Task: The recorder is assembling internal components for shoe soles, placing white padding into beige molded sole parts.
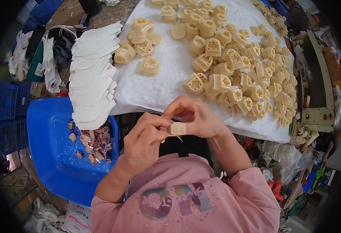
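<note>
In front of my chest, both hands meet around a small beige block, seemingly a shoe heel [177,129]. My left hand [142,139] is closed, its fingertips gripping the heel's left side. From the other side my right hand [195,117] curls over it, the thumb side against the heel and the fingertips pinched near my left fingers. A thin pale sliver sticks out below the heel. What the right fingertips pinch is hidden. Beyond my hands, a big heap of beige heels [219,83] with hollowed faces covers the table, and a smaller group [141,37] lies to its left.
White cut pieces [93,77] lie overlapped along the table's left edge. Below them stands a blue basin [54,163] with several shiny pinkish pieces [94,145] inside. A white woven sheet [162,83] covers the table. At right are a green metal frame [320,77] and clear plastic bags [287,159].
</note>
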Action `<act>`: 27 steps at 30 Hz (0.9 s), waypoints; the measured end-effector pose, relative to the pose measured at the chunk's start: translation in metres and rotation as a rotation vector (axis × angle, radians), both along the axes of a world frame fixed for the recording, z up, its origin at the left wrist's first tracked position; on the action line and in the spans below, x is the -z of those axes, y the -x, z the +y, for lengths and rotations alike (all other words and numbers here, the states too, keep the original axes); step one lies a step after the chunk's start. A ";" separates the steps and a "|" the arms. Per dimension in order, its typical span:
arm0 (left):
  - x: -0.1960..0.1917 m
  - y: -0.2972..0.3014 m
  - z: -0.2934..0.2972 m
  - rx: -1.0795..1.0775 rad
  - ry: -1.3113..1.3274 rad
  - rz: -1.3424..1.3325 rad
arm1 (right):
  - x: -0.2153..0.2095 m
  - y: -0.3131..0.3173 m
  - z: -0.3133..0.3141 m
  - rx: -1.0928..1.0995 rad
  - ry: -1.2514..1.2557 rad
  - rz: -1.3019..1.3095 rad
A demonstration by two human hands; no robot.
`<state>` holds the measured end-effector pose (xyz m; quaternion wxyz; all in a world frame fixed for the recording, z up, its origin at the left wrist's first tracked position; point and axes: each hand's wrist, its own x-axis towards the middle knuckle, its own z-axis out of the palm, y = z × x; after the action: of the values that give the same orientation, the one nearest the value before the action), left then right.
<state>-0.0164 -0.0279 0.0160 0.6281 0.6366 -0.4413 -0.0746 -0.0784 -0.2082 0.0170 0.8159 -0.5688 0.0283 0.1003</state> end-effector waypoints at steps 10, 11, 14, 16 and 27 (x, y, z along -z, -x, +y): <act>0.001 0.010 -0.010 -0.195 0.173 0.553 | 0.010 -0.004 0.010 0.285 0.121 -0.189; -0.001 0.007 -0.010 -0.205 0.189 0.585 | 0.008 -0.002 0.007 0.287 0.196 -0.236; 0.003 0.008 -0.013 -0.148 0.202 0.646 | 0.011 -0.003 0.008 0.212 0.427 -0.457; 0.008 0.007 -0.014 -0.145 0.209 0.633 | 0.009 -0.003 0.016 0.265 0.382 -0.421; 0.006 0.010 -0.015 -0.186 0.061 0.377 | -0.004 -0.002 0.025 0.435 0.809 -0.531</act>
<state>-0.0261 -0.0433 0.0104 0.7228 0.6299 -0.2573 -0.1208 -0.0762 -0.1837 0.0213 0.5122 -0.8249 -0.0252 -0.2378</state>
